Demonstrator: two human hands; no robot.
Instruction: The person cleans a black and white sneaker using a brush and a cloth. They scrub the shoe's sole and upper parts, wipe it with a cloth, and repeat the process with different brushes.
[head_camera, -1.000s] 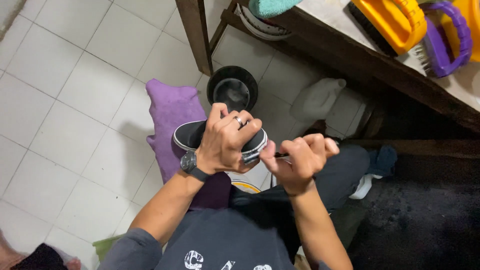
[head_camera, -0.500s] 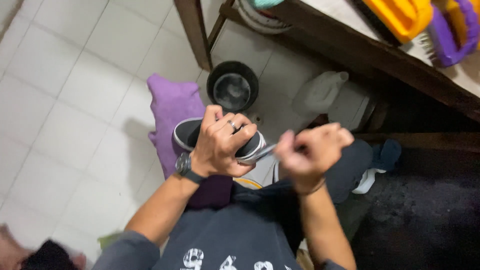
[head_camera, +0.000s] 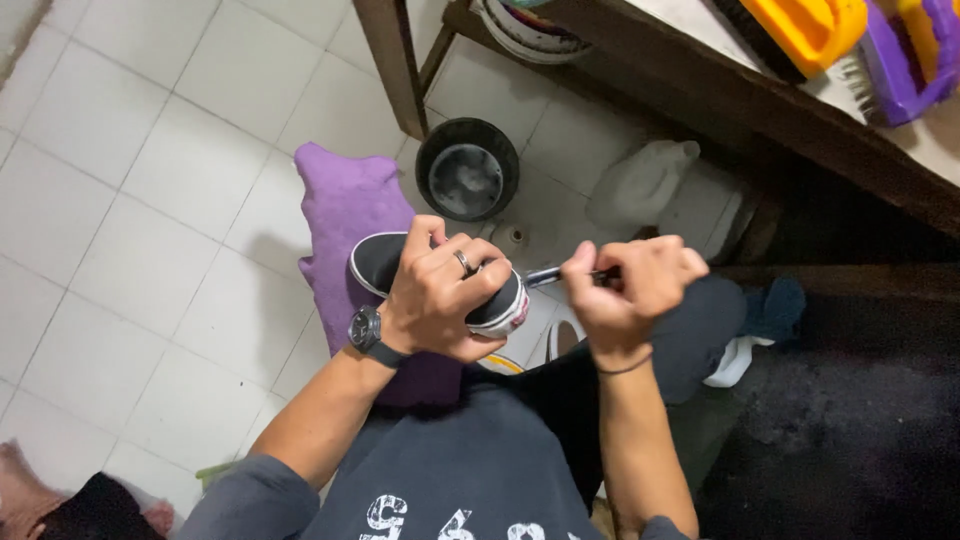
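Gripping dark shoe (head_camera: 400, 262) from above, left hand (head_camera: 440, 295) holds it over lap, long axis left-to-right. Right hand (head_camera: 630, 285), fisted around thin dark tool (head_camera: 545, 276), sits just right of shoe; tool tip meets white sole edge.

The left hand (head_camera: 440, 295), with a ring and a wristwatch (head_camera: 365, 330), grips a black shoe (head_camera: 385, 262) with a white sole from above, holding it over the person's lap. The right hand (head_camera: 628, 290) is closed in a fist around a thin dark tool (head_camera: 545, 276) whose tip meets the shoe's end. Under the shoe, a purple cloth (head_camera: 345, 205) lies on the white tiled floor (head_camera: 130, 180). Beyond it stands a black bowl (head_camera: 467, 168) near a desk leg (head_camera: 395, 65), with a white jug (head_camera: 640, 185) just beside. On the desk (head_camera: 720, 85) lie a yellow brush (head_camera: 810, 30) and a purple brush (head_camera: 900, 70).
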